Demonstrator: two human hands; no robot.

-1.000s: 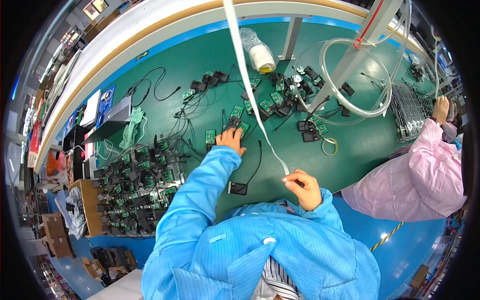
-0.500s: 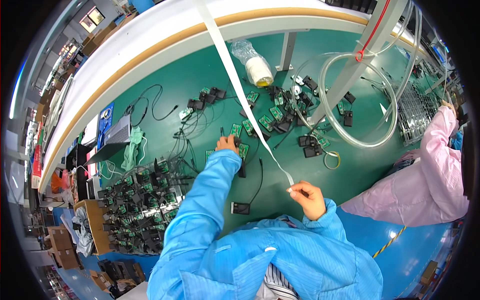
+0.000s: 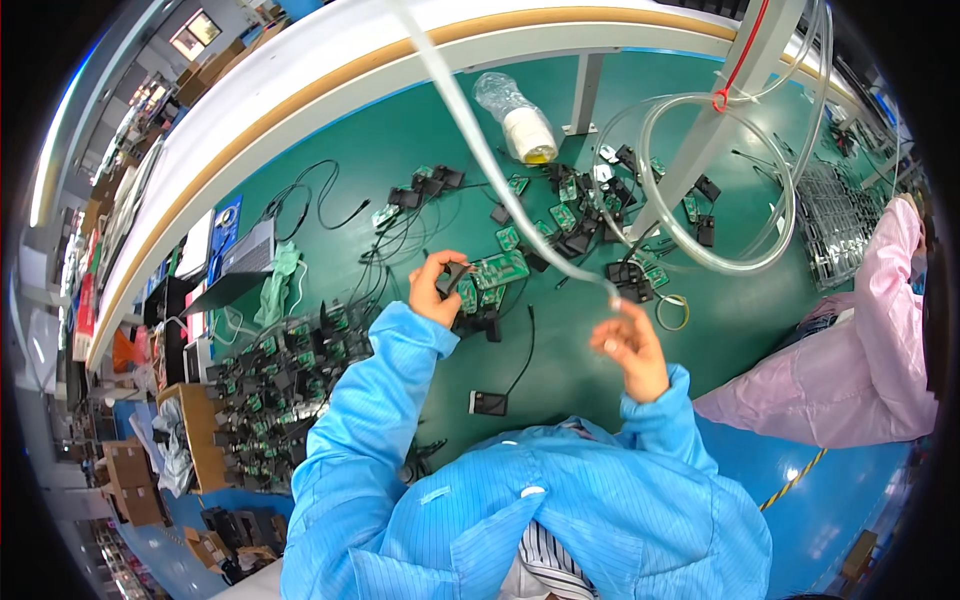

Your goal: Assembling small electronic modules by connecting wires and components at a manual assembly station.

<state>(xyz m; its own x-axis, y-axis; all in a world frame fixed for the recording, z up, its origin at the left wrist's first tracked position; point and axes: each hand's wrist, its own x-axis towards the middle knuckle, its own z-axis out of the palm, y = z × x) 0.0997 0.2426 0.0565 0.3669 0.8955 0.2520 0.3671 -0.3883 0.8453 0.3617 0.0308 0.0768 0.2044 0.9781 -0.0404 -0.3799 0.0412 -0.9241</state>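
My left hand (image 3: 435, 288) is closed on a black module with a green circuit board (image 3: 500, 268) sticking out to its right, lifted over other boards (image 3: 490, 296) on the green table. A long white strip (image 3: 470, 130), blurred, comes down from the top edge. Its lower end meets a raised fingertip of my right hand (image 3: 630, 350); the thumb there stands apart from that finger, and the hand is slightly smeared. Below and between my hands, a black module with a cable (image 3: 489, 403) lies on the table (image 3: 570, 400).
Several more boards with black modules lie toward the back (image 3: 575, 225). At left is a dense stack of modules (image 3: 275, 400), with a laptop (image 3: 240, 270) behind. A coiled clear tube (image 3: 655, 200) hangs by a post. A person in a pink sleeve (image 3: 870, 340) works at right.
My left hand has lifted a module with its board off the table and drawn it nearer. My right hand has moved up and slightly right, its pinch loosened; the strip's end moved with it.
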